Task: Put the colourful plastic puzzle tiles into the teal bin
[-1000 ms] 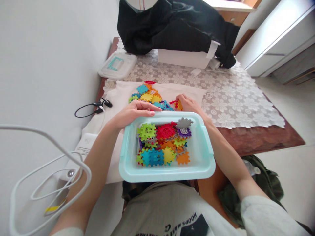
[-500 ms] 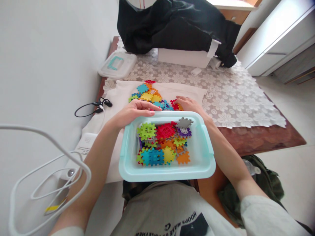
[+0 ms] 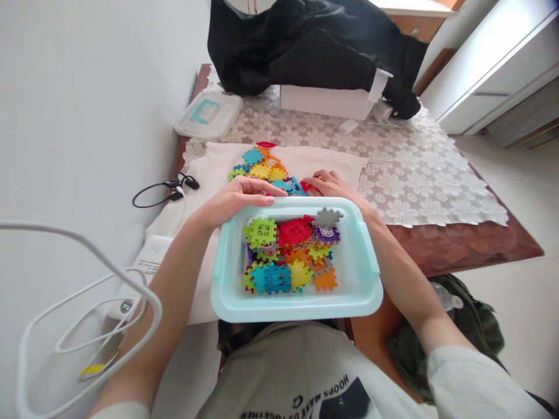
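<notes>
A light-blue plastic bin [image 3: 358, 285] is close to my body, holding several toothed interlocking building tiles such as a lime one [image 3: 261, 233], a red one [image 3: 294, 231] and a blue one [image 3: 277, 279]. My left hand [image 3: 242, 198] lies along the bin's far left rim, fingers stretched out and apart, no tile in them. Beyond the far right rim, my right hand [image 3: 329, 185] is curled with its fingertips on a red tile [image 3: 305, 186]; part of that tile is covered by the fingers. Left of it lies a heap of loose tiles [image 3: 261, 170].
A white cloth [image 3: 323, 160] lies over the lace tablecloth [image 3: 402, 186]. Black earphones [image 3: 172, 189] are at the left, a clear lid [image 3: 209, 114] farther back. A white box [image 3: 325, 103] under black fabric [image 3: 314, 49] stands behind. A white cable [image 3: 148, 291] loops at left.
My right hand's fingers have drawn in and curled around the red tile, which has shifted slightly left. My left hand and the bin stay where they were.
</notes>
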Tool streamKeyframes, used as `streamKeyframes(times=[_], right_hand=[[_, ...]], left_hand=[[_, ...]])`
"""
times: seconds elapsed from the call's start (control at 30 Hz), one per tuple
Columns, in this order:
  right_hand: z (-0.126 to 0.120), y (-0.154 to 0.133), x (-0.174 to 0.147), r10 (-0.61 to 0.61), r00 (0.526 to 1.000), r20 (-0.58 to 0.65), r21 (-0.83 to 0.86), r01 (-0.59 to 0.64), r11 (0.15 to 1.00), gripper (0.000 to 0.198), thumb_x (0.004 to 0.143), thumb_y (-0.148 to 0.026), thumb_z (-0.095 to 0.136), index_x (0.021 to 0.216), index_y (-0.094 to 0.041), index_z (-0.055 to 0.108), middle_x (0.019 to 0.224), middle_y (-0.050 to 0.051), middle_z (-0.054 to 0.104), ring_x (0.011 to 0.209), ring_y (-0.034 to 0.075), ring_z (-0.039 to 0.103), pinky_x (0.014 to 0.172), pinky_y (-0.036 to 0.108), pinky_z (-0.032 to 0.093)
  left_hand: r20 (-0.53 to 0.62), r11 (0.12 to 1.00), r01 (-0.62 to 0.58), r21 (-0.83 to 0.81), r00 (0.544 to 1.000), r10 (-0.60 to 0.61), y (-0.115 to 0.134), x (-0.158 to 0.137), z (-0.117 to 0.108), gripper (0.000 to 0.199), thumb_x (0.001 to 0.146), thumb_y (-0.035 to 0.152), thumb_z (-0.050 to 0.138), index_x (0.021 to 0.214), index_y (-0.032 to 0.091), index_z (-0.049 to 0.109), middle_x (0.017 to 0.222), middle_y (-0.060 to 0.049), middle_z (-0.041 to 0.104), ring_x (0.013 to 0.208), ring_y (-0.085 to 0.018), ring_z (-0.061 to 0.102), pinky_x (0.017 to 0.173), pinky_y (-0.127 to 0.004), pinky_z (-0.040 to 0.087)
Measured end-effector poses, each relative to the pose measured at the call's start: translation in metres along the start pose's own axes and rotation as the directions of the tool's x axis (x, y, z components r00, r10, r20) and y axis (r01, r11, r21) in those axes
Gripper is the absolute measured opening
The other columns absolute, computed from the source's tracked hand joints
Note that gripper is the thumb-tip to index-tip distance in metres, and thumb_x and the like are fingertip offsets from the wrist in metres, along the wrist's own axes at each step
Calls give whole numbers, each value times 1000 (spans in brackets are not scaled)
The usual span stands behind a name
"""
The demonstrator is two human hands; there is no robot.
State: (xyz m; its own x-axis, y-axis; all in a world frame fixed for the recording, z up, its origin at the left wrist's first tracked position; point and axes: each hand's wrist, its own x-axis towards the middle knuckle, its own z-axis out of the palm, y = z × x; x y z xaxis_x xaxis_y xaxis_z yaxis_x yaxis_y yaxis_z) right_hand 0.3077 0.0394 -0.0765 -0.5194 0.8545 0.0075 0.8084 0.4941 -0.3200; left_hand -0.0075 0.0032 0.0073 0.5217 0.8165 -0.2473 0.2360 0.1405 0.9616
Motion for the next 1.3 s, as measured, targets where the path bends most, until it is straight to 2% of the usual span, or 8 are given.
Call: streamKeyframes(times=[0.17,0.3,0.47,0.6,0.7,0.9,1.07,1.3], right_hand=[[3,4,1,-40,999,15,25,39,999,43,109,-43,56,147,-25,62,150,15,61,134,36,56,116,51,50],[2,3,-1,-49,999,14,27,48,998,52,101,-41,66,149,-20,59,149,18,63,134,38,56,116,53,49],[0,2,-4,-67,998,21,51,66,997,66,101,-39,64,165,-30,47,150,15,63,136,39,54,117,55,47],[-1,6,0,-55,997,52,51,53,997,46,98,-42,70,142,-31,63,143,12,66,128,37,56,111,51,51],[-2,5,0,-7,999,47,43,5,999,39,98,-42,68,133,-25,63,140,14,66,124,36,58,106,49,52],[-12,-11,-14,-44,999,16,-28,45,999,60,105,-39,57,163,-35,45,153,11,62,134,38,55,113,53,49],[-24,-14,-23,-8,997,81,-82,15,997,51,107,-44,53,157,-34,55,158,12,57,134,37,55,111,53,50],[-34,-6,-27,68,974,218,-22,-64,998,38,104,-41,58,140,-31,67,149,10,63,120,31,63,104,44,54]], left_hand=[[2,1000,-2,8,1000,2,0,0,-1,42,82,41,89,117,19,90,97,-5,81,78,-15,65,68,-24,46],[2,1000,-8,2,1000,8,0,0,0,40,82,40,89,116,19,90,96,-5,81,76,-14,63,67,-24,44],[-1,1000,-11,24,1000,11,0,0,-1,41,83,41,88,118,19,89,102,-6,83,80,-16,66,68,-24,46],[17,1000,-13,-9,1000,13,-1,0,-1,38,84,39,89,117,21,90,110,-6,84,87,-17,69,73,-24,48],[16,999,-1,-40,1000,1,-1,0,-1,37,83,39,90,116,23,90,112,-5,84,91,-18,70,76,-24,50],[2,1000,0,-14,1000,0,-1,0,0,39,82,41,90,115,21,90,105,-6,84,86,-17,69,72,-25,48],[1,1000,16,-24,1000,-16,0,0,0,41,80,41,91,116,21,90,106,-6,83,85,-17,69,70,-25,48],[-4,1000,16,-26,1000,-16,1,0,1,41,80,41,91,115,20,90,106,-7,83,85,-18,69,70,-25,48]])
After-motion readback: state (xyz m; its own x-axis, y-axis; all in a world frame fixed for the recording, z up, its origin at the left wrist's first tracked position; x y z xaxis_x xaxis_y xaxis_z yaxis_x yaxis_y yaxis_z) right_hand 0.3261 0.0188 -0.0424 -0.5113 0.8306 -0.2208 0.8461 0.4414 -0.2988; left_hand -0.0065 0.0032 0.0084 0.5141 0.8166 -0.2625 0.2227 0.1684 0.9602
